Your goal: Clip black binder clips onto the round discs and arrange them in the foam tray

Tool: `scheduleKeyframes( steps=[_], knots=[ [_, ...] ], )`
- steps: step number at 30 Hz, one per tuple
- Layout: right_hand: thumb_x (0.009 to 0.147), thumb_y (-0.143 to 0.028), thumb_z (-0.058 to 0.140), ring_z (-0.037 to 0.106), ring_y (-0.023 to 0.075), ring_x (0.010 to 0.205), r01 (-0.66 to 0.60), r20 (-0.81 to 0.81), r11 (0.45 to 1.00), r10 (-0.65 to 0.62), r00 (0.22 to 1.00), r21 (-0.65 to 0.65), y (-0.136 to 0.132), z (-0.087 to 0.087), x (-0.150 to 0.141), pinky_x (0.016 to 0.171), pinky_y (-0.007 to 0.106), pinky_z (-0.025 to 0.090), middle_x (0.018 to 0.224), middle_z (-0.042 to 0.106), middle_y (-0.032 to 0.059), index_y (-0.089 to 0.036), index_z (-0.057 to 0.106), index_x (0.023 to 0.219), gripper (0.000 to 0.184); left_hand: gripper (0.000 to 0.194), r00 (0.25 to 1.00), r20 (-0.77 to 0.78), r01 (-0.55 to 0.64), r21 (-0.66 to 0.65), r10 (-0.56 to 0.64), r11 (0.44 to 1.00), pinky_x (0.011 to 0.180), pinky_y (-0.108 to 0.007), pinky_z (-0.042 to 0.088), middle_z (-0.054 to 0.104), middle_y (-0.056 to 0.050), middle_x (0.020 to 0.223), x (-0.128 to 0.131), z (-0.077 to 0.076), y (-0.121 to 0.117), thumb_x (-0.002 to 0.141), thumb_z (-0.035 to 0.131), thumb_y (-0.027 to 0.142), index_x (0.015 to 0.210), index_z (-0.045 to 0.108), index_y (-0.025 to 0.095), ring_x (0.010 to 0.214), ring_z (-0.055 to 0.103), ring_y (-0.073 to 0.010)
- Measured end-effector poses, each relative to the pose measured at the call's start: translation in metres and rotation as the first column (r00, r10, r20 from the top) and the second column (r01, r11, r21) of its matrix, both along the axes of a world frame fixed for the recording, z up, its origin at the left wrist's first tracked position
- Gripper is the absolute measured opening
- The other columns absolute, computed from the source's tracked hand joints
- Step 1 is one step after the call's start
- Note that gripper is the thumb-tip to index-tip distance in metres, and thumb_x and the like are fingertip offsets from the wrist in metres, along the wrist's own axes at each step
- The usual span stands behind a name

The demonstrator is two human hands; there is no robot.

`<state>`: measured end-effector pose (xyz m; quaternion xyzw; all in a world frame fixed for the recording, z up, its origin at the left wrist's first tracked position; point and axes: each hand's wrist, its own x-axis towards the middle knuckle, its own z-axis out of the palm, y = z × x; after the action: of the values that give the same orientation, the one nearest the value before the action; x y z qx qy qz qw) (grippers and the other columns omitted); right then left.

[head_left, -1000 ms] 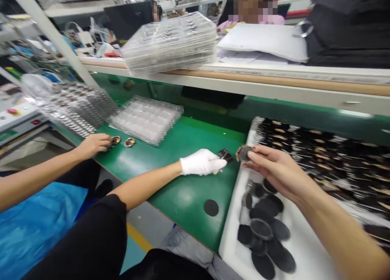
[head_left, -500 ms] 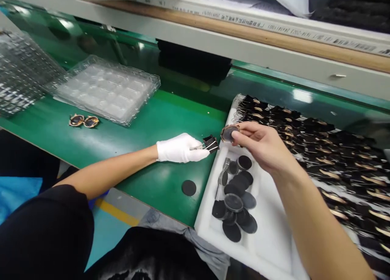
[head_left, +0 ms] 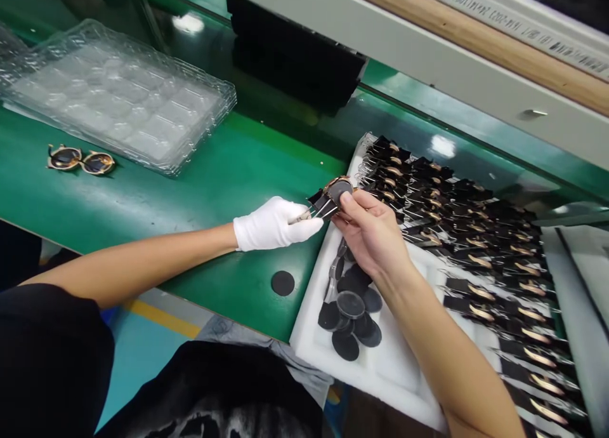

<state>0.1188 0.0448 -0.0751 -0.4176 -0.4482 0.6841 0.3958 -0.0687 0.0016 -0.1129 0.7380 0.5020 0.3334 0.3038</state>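
Observation:
My left hand (head_left: 280,223), in a white glove, is closed on the wire handles of a black binder clip (head_left: 323,204). My bare right hand (head_left: 373,225) pinches a small brown-rimmed piece with a dark round disc (head_left: 340,190) against its face; it looks like part of a sunglasses frame. The clip meets the edge of that piece; whether its jaws are around it I cannot tell. Below my hands, several loose dark discs (head_left: 351,305) lie in a white foam tray (head_left: 399,362). One black disc (head_left: 282,283) rests on the green table.
Rows of black binder clips (head_left: 476,228) clamped on brown-gold pieces fill the tray's right and far side. Sunglasses (head_left: 80,160) lie at the left on the green table (head_left: 200,203). Clear plastic trays (head_left: 128,101) are behind them. A shelf edge (head_left: 457,63) crosses the back.
My right hand has brought the brown-rimmed piece and disc left against the binder clip, which my left hand keeps holding. The camera view has shifted to the right.

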Motion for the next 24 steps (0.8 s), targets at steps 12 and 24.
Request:
scheduleKeyframes(
  steps=[12, 24],
  knots=[
    [0.069, -0.047, 0.093, 0.072, 0.0198, 0.092, -0.059, 0.005, 0.998, 0.059, 0.998, -0.019, 0.001, 0.006, 0.002, 0.09, 0.039, 0.064, 0.096, 0.076, 0.0005, -0.027, 0.072, 0.087, 0.034, 0.036, 0.93, 0.369, 0.137, -0.365, 0.007, 0.921, 0.057, -0.024, 0.049, 0.064, 0.002, 0.066, 0.001, 0.005, -0.002, 0.094, 0.054, 0.053, 0.086, 0.06, 0.018, 0.055, 0.06, -0.0108],
    [0.083, -0.036, 0.082, 0.073, 0.0255, 0.113, -0.393, 0.337, 0.877, 0.295, 0.894, 0.277, 0.021, 0.022, 0.021, 0.102, 0.049, 0.059, 0.139, 0.068, 0.0142, -0.025, 0.051, 0.144, 0.07, 0.062, 0.895, 0.423, 0.05, -0.405, 0.139, 0.913, 0.052, -0.027, 0.04, 0.051, 0.002, 0.044, -0.026, 0.013, 0.013, 0.094, 0.042, 0.075, 0.074, 0.058, 0.019, 0.04, 0.045, -0.0128]
  ],
)
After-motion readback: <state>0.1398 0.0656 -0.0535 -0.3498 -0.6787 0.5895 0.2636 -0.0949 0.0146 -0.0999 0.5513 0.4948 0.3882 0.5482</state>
